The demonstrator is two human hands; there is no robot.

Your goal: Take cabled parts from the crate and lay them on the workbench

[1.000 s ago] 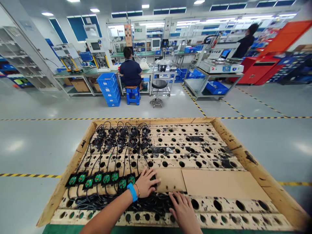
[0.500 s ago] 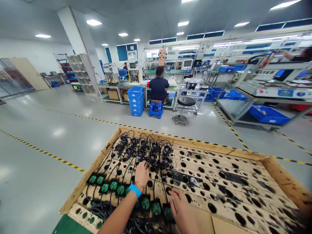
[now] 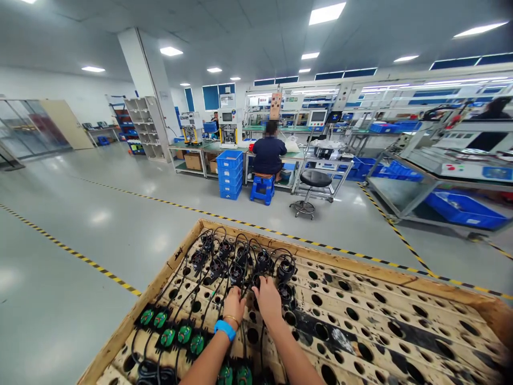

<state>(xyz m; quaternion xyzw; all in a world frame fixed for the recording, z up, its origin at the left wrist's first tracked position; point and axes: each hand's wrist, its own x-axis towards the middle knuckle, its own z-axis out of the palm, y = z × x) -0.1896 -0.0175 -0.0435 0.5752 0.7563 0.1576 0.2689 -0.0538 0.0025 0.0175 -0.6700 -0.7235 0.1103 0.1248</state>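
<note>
Beyond hands (image 3: pixel 233 306) (image 3: pixel 268 300) at black fans (image 3: pixel 236 274), blue bins (image 3: pixel 230 175) bear illegibly small labels (image 3: pixel 228 195).

Perforated boards (image 3: pixel 334 307) right of the black fans (image 3: pixel 286 270) offer passage; cables (image 3: pixel 154 370) and a raised wooden rim (image 3: pixel 167 275) obstruct the left.

This looks like a factory floor, an electronics assembly workshop. Workbenches (image 3: pixel 203 145) carry machines (image 3: pixel 229 125) with small screens, a person (image 3: pixel 269 154) sits at one on a blue stool (image 3: pixel 262 188), and blue crates (image 3: pixel 230 179) stand stacked alongside. Striped tape (image 3: pixel 116 279) marks out the shiny floor (image 3: pixel 60 299). Nearby, green circuit boards (image 3: pixel 184 334) lie in a wooden tray (image 3: pixel 174 266). The far rack (image 3: pixel 122 123) perhaps holds bins, though it is too distant to be sure.
</note>
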